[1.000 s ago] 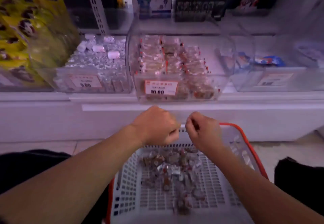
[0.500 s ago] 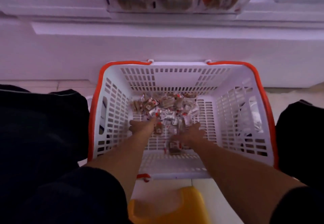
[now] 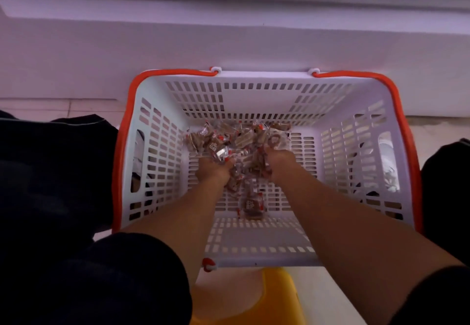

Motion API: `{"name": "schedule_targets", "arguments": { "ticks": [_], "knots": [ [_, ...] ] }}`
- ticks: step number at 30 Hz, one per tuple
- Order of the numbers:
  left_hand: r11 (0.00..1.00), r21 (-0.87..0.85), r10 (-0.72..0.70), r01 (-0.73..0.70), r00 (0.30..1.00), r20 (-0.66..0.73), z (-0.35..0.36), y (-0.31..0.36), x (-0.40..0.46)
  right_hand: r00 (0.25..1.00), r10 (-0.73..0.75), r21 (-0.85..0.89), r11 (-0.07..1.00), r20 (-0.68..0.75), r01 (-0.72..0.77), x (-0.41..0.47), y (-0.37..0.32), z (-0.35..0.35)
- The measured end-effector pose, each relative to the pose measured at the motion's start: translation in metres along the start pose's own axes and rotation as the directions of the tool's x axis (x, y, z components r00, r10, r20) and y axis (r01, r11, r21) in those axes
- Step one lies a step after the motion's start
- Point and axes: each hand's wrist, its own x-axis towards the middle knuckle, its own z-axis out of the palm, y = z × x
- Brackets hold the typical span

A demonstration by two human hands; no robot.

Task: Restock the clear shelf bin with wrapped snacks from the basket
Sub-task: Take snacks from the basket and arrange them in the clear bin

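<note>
Head view: wrapped snacks (image 3: 236, 141) lie heaped on the basket (image 3: 155, 111) floor, just ahead of and between both hands. Left hand (image 3: 213, 172) and right hand (image 3: 279, 162) dig into the heap; their fingers are hidden, so grip is unclear. Plenty remains to move; shelf bin unseen.

Perforated white plastic basket (image 3: 256, 239) with glossy orange rim, snacks (image 3: 237, 141) in shiny clear crinkled wrappers, smooth yellow plastic stool (image 3: 277, 296)

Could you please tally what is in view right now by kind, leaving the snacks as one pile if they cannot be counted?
Basket: 1
Pile of wrapped snacks (individual pieces too many to count): 1
Hands, left hand and right hand, both in the pile: 2
Yellow stool: 1
Total: 5
</note>
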Motion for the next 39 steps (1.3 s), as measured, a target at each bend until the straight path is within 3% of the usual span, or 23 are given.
{"name": "schedule_targets", "arguments": {
  "ticks": [7,12,18,22,24,30,35,39],
  "knots": [
    [0.935,-0.349,0.031,-0.068,0.993,-0.111,0.003,-0.003,-0.011,0.991,-0.041,-0.036,0.998,0.129,0.046,-0.007,0.017,-0.013],
    [0.919,-0.389,0.029,-0.067,0.994,-0.104,-0.002,-0.002,-0.01,0.975,-0.012,-0.074,0.997,0.221,0.029,-0.015,0.016,-0.018],
    [0.905,-0.425,0.016,-0.028,0.999,-0.033,-0.012,0.002,-0.007,0.95,0.021,-0.205,0.978,0.312,0.045,-0.024,0.019,-0.025],
    [0.912,-0.411,0.094,-0.007,0.977,0.191,-0.016,0.008,-0.014,0.94,-0.006,-0.377,0.915,0.341,0.142,-0.028,0.023,-0.027],
    [0.934,-0.355,0.128,-0.039,0.964,0.233,-0.016,0.011,-0.014,0.924,-0.004,-0.474,0.858,0.381,0.2,-0.03,0.019,-0.027],
    [0.945,-0.288,0.164,-0.154,0.986,0.011,-0.012,0.009,-0.003,0.921,-0.083,-0.58,0.754,0.38,0.307,-0.029,0.02,-0.022],
    [0.954,-0.141,0.221,-0.265,0.937,-0.269,-0.018,0.007,-0.003,0.945,-0.16,-0.562,0.771,0.284,0.299,-0.026,0.018,-0.03],
    [0.96,-0.105,0.236,-0.261,0.95,-0.205,-0.033,0.012,-0.006,0.945,-0.181,-0.517,0.801,0.271,0.302,-0.034,-0.009,-0.039]
  ]
}}
